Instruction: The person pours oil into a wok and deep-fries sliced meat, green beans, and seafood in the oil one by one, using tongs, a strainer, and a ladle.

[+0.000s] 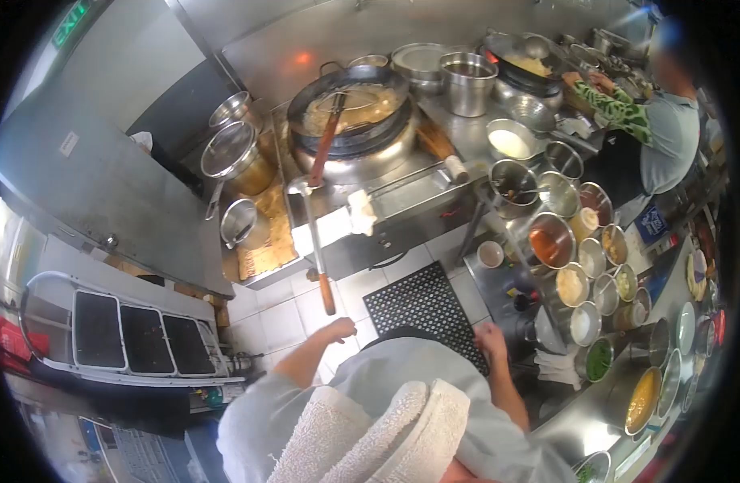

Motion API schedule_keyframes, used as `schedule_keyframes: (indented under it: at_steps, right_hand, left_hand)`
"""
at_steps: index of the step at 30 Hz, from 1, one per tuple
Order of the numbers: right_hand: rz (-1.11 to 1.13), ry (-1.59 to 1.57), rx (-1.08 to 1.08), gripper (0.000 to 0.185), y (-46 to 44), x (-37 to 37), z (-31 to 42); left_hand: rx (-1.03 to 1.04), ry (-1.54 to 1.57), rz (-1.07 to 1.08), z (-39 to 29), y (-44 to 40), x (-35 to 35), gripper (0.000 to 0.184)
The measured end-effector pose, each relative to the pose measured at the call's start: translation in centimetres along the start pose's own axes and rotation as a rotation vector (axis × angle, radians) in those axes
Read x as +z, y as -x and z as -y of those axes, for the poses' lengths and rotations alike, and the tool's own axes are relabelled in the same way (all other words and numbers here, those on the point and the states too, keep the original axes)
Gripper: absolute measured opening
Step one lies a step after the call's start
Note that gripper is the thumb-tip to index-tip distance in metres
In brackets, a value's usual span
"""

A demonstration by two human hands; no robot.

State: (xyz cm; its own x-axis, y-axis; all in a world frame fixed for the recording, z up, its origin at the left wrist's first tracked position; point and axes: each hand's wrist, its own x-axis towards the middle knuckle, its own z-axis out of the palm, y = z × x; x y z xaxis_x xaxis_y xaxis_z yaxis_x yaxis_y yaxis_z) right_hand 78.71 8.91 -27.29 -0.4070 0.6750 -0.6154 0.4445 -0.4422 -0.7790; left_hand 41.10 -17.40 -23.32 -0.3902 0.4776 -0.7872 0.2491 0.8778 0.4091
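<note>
Low in the view, my left hand (338, 331) hangs before my body with its fingers curled; whether anything is in it cannot be made out. Just above it is the wooden handle of a long ladle (317, 233), whose other end rests by the stove edge. My right hand (491, 341) is at my right side, over the edge of a black perforated mat (425, 307), its fingers partly blurred. A large wok (386, 88) sits on the burner with food in it, and a wooden-handled strainer (326, 138) lies across it.
Metal bowls of sauces and ingredients (552, 240) line the counter at the right. A co-worker (668, 129) stands at a second wok (539, 68). Pots (249, 165) stand left of the stove. A bamboo brush (439, 142) lies right of the wok.
</note>
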Motion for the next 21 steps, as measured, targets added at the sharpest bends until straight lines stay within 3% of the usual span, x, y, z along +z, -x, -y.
schedule_keyframes:
  at_steps: [2, 3, 5, 6, 10, 11, 13, 14, 17, 18, 21]
  right_hand:
    - [0.173, 0.116, -0.103, 0.046, -1.7, 4.2, 6.1]
    - [0.251, 0.152, -0.14, 0.045, -2.4, 6.8, 8.7]
    - [0.237, 0.229, -0.341, 0.045, -2.5, 12.7, 13.1]
    - [0.307, 0.255, -0.358, 0.047, -2.9, 15.5, 14.5]
    - [0.635, 0.372, -0.332, 0.043, -2.5, 25.4, 19.3]
    - [0.68, 0.359, -0.341, 0.042, -2.1, 27.2, 20.8]
    - [0.753, 0.314, -0.343, 0.039, -1.0, 30.1, 23.4]
    - [0.728, 0.273, -0.343, 0.039, -1.4, 31.2, 23.8]
    - [0.201, 0.694, -0.85, 0.039, -2.6, 32.8, 23.6]
    - [0.213, 0.614, -0.734, 0.053, -3.4, 33.0, 23.1]
    - [0.462, 0.577, -0.416, 0.07, -4.8, 36.3, 20.2]
  left_hand:
    - [-0.031, -0.156, -0.321, 8.7, -4.1, 1.4, 0.019]
    - [-0.007, -0.075, -0.598, 11.7, -4.9, 2.5, 0.018]
    - [-0.144, 0.572, -0.979, 11.9, -3.3, 3.7, 0.013]
    - [-0.117, 0.923, -0.908, 10.9, -1.7, 3.0, 0.008]
    - [0.075, 1.075, -0.973, 10.4, -0.6, 0.1, 0.013]
    - [0.208, 1.198, -0.93, 9.4, 0.8, -1.4, 0.01]
    - [0.262, 1.294, -0.794, 7.6, 4.0, -5.1, 0.011]
    - [0.263, 1.216, -0.798, 7.5, 5.0, -6.0, 0.012]
    - [0.34, 0.96, -0.732, 6.6, 5.8, -7.9, 0.013]
    - [0.388, 0.905, -0.717, 6.5, 5.7, -7.7, 0.013]
    - [0.462, 0.943, -0.564, 5.2, 4.6, -6.6, 0.028]
